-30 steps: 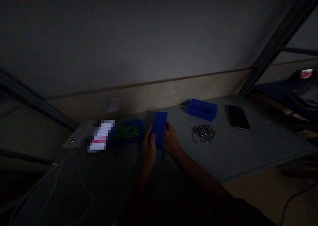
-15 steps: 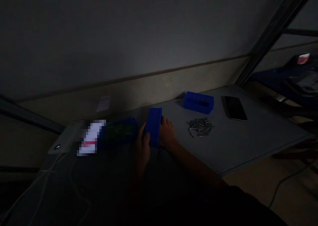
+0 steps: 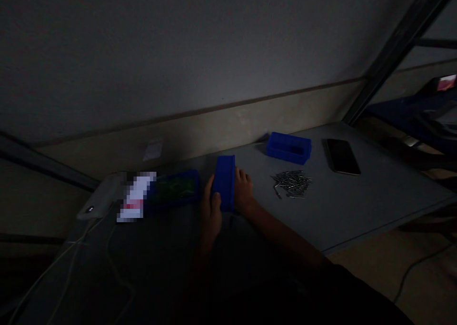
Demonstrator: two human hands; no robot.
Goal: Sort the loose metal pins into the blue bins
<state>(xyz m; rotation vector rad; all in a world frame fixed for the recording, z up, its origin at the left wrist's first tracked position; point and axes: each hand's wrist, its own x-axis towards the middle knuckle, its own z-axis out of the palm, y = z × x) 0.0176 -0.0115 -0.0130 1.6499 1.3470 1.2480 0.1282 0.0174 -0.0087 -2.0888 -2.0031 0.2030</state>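
Observation:
A narrow blue plastic bin [image 3: 224, 181] stands on end on the grey table [image 3: 357, 206], gripped from both sides. My left hand [image 3: 210, 215] wraps its near left edge, thumb on the front. My right hand [image 3: 243, 192] presses against its right side with curled fingers. Left of it lies another blue bin [image 3: 171, 190] with greenish contents. A pile of small metal screws [image 3: 292, 182] lies to the right of my hands.
A third blue bin [image 3: 288, 147] sits at the back of the table, with a dark phone [image 3: 342, 156] right of it. A white device [image 3: 102, 199] with cables lies at the far left. The room is dim. The table's front edge runs right of my arm.
Both hands have kept their grip on the upright blue bin. The view has shifted a little; the bin and hands sit almost where they were.

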